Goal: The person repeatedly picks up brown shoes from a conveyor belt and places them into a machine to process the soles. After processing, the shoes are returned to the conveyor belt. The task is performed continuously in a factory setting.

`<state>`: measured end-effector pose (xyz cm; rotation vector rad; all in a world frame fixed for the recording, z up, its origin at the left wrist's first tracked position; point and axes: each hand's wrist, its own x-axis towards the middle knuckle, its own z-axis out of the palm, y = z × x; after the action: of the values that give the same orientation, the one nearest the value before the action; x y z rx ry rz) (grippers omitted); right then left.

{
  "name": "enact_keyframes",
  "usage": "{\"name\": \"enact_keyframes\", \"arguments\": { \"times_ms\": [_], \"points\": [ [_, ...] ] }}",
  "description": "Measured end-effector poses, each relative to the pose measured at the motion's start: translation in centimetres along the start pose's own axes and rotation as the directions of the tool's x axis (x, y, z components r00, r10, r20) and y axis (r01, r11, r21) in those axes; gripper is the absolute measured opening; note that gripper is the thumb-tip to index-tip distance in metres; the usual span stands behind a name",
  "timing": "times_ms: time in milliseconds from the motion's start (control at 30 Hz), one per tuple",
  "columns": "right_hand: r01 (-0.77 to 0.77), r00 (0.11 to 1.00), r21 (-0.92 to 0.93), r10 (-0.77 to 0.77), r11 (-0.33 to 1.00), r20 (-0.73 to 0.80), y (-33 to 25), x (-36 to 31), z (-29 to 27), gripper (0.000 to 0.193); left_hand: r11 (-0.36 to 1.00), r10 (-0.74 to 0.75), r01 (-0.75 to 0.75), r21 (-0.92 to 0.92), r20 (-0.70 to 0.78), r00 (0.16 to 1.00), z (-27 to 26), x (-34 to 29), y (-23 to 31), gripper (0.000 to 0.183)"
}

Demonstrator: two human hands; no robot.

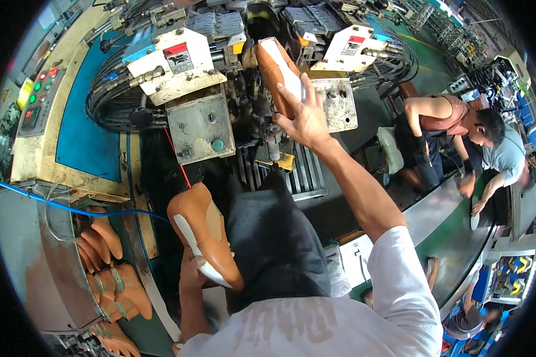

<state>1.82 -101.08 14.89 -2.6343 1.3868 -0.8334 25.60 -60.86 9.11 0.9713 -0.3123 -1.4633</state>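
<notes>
My left hand (192, 271), low on the left, is closed around the side of a tan leather shoe upper (199, 229) with a white strip along its side. Farther ahead, my right hand (305, 116) grips the near end of a second shoe upper (273, 65), tan with a white band. Its fingers are spread over the surface, with the thumb at the near end. That second upper is tilted, its far end between the two halves of a machine (181, 65). What lies under it is hidden.
Several tan uppers (104, 244) sit on a rack at left, beside a grey metal panel (41, 256). A blue hose (83, 209) crosses there. A control panel (39, 98) with buttons stands far left. Co-workers (449, 122) sit at right along a green conveyor (435, 223).
</notes>
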Motion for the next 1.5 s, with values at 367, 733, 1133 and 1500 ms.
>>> {"name": "enact_keyframes", "arguments": {
  "times_ms": [367,733,1133,1500],
  "points": [
    [0.124,0.972,0.087,-0.103,0.988,-0.21,-3.7,-2.3,3.4,0.081,0.945,-0.115,0.199,-0.258,0.308,0.944,1.2,0.7,-3.9,0.124],
    [0.14,0.948,-0.016,-0.139,0.99,-0.285,-1.8,10.2,6.1,0.077,0.977,-0.188,0.199,-0.081,0.124,0.974,4.4,5.5,-3.4,0.1],
    [0.215,0.906,-0.091,-0.233,0.972,-0.353,-1.6,14.1,5.3,0.073,0.989,-0.14,0.146,-0.021,0.167,0.976,6.6,10.4,-2.6,0.084],
    [0.447,0.844,-0.066,-0.445,0.892,-0.3,0.5,12.8,3.0,0.078,0.979,-0.089,0.054,-0.195,-0.175,0.981,-1.6,-0.8,-2.0,0.068]
  ]
}}
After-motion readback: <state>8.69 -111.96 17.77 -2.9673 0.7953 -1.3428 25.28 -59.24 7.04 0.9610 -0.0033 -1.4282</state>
